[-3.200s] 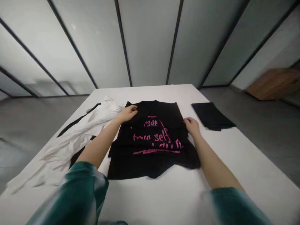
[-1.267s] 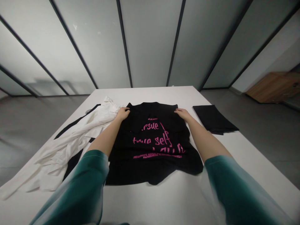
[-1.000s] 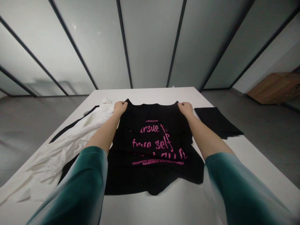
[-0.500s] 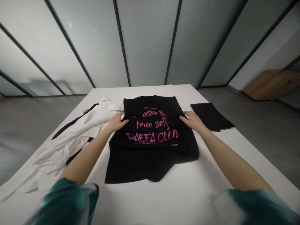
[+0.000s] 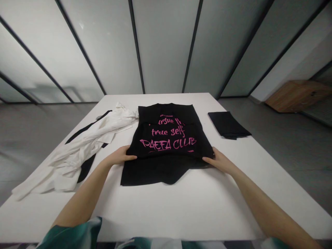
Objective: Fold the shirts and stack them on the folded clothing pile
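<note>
My black T-shirt [image 5: 166, 173] lies flat and square-on in the middle of the worktop [image 5: 181, 211]. It is doubled over, with the printed layer on top and a band of black cloth showing below that layer's lower edge. My left hand [image 5: 118, 155] and right hand [image 5: 216, 160] lie open at the two ends of that edge, fingers stretched towards each other. Neither shows a clear pinch, and I can't tell whether my fingertips have caught the cloth or only rest on it.

The main risk is the layers slipping. If I dragged the edge instead of lifting it, friction against the worktop could skew the fold or ruck the lower layer, whose hem already looks uneven. Pulling harder with one hand could twist the whole shirt.

The pink print [image 5: 168, 142] clearly reads "true self" and "PAEFA CLUB". The line above looks like "ursue th", cut off at both ends, and the smallest lettering is too small to read.

A crumpled white garment [image 5: 85, 152] lies just to my left, and a folded black cloth [image 5: 227, 124] sits to my right. My green sleeves [image 5: 75, 233] show at the bottom of the view. Beyond the worktop are grey floor [image 5: 285, 166], frosted glass panels [image 5: 166, 52] and a wooden unit [image 5: 295, 97].
</note>
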Demonstrator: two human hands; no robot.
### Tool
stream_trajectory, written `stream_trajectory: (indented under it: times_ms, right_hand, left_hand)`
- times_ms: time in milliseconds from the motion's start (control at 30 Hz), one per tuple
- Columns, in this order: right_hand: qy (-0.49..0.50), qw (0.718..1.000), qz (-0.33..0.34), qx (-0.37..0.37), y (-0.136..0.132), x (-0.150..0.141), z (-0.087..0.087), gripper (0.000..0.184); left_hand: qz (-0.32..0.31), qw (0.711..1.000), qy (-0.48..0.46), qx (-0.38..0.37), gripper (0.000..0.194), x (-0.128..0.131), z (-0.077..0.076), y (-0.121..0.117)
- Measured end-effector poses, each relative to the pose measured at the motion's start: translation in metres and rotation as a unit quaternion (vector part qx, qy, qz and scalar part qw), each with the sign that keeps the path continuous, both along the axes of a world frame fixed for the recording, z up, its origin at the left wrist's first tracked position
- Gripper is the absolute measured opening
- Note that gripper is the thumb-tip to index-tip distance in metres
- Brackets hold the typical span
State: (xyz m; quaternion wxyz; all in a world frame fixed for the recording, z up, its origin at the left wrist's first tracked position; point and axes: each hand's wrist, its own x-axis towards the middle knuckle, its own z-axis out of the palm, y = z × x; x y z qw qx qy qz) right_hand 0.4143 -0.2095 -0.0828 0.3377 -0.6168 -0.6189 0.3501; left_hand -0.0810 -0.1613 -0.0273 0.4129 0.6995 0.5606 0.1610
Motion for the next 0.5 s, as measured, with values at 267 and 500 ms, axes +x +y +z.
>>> stream_trajectory:
  times_ms: [267,500]
  right_hand:
    - [0.206,0.968,-0.143,-0.008,0.016,0.018,0.020,0.033]
    - [0.081,0.965,-0.246,0.029,0.016,0.050,0.019,0.052]
  left_hand:
    - [0.111,0.976,-0.189,-0.009,0.066,-0.014,0.004,0.002]
    - [0.187,0.982,-0.001,-0.023,0.082,-0.028,0.003,0.001]
